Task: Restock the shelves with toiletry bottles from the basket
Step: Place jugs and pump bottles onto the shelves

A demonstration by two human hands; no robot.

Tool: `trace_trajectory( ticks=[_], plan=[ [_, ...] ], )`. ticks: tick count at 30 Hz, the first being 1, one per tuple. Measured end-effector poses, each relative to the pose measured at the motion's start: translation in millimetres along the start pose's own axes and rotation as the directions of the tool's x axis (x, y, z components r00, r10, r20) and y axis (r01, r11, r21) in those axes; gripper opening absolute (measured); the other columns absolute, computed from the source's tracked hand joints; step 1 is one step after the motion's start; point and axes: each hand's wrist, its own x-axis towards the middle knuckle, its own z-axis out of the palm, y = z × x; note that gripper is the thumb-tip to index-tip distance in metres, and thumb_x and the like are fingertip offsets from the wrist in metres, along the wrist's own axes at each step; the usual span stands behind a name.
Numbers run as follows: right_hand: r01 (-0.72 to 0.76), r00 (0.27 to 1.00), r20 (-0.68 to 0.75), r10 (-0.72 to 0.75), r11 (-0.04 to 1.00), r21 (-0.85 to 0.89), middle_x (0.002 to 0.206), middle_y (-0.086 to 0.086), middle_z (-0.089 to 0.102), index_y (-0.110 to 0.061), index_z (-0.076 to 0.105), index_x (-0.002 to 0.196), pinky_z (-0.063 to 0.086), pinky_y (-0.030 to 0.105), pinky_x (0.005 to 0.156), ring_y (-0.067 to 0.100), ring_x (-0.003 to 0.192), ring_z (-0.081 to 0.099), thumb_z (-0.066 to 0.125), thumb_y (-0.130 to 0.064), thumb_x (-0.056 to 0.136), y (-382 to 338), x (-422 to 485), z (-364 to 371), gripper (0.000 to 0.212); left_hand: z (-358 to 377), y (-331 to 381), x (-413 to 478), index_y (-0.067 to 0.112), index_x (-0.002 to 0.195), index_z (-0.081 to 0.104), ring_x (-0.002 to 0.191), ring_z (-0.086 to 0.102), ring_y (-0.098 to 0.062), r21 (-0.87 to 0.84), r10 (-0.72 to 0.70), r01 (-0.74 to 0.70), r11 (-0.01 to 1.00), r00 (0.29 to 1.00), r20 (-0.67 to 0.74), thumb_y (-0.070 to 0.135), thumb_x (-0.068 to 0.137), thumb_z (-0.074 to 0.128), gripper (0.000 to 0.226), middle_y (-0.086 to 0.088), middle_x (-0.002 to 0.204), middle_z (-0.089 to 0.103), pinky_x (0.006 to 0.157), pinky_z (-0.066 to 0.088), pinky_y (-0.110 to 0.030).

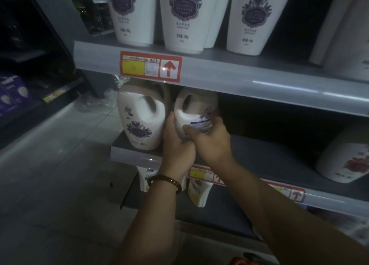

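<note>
A white handled toiletry bottle with a purple label sits at the left part of the middle shelf, and both my hands hold it. My left hand wraps its lower left side, and my right hand grips its lower right, fingers over the label. Just to its left stands a matching white bottle with a purple crest, close beside the held one. The held bottle's base is hidden behind my hands. The basket is not clearly in view.
Three tall white bottles with purple crests stand on the upper shelf above a red price tag. A white bottle with a red flower stands at the middle shelf's right. More bottles sit on the shelf below. Grey floor lies to the left.
</note>
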Motion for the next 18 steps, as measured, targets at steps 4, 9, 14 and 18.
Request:
trace_trajectory(
  ticks=[4,9,14,18],
  plan=[
    [0.009,1.0,0.028,-0.01,1.0,0.017,0.111,-0.01,0.069,-0.033,0.054,0.115,0.063,0.037,0.088,0.01,0.099,0.071,0.09,-0.043,0.074,4.0,4.4,-1.0,0.055,2.4,0.9,-0.4,0.046,0.146,0.046,0.127,0.064,-0.016,0.044,0.015,-0.014,0.999,1.0,-0.009,0.035,0.082,0.068,0.068,0.004,0.138,0.062,0.105,0.056,-0.047],
    [0.019,0.996,0.083,-0.024,0.997,0.072,0.113,-0.013,0.071,-0.034,0.058,0.122,0.063,0.042,0.092,0.009,0.103,0.072,0.084,-0.064,0.054,4.6,7.4,-1.0,0.08,1.6,7.7,-10.2,0.031,0.154,0.038,0.129,0.051,-0.011,0.102,0.04,-0.041,0.994,0.999,0.011,0.016,0.092,0.063,0.069,0.002,0.144,0.039,0.105,0.05,-0.027],
    [0.068,0.993,0.088,-0.075,0.995,0.07,0.122,-0.015,0.071,-0.036,0.056,0.139,0.062,0.042,0.096,0.008,0.11,0.071,0.087,-0.061,0.061,8.3,16.2,-2.4,0.088,8.7,6.8,-13.7,0.038,0.146,0.041,0.123,0.062,-0.009,0.03,-0.011,0.01,0.999,1.0,0.012,0.02,0.097,0.061,0.056,0.004,0.137,0.058,0.104,0.057,-0.038],
    [0.044,0.994,0.093,-0.051,0.996,0.072,0.114,-0.015,0.07,-0.035,0.058,0.13,0.065,0.034,0.086,0.008,0.102,0.072,0.089,-0.052,0.073,10.8,25.2,-4.5,0.067,10.6,5.8,-14.8,0.04,0.138,0.043,0.119,0.065,-0.006,-0.014,-0.045,0.046,0.999,0.999,0.029,0.021,0.103,0.059,0.043,0.007,0.131,0.065,0.105,0.058,-0.043]
  ],
)
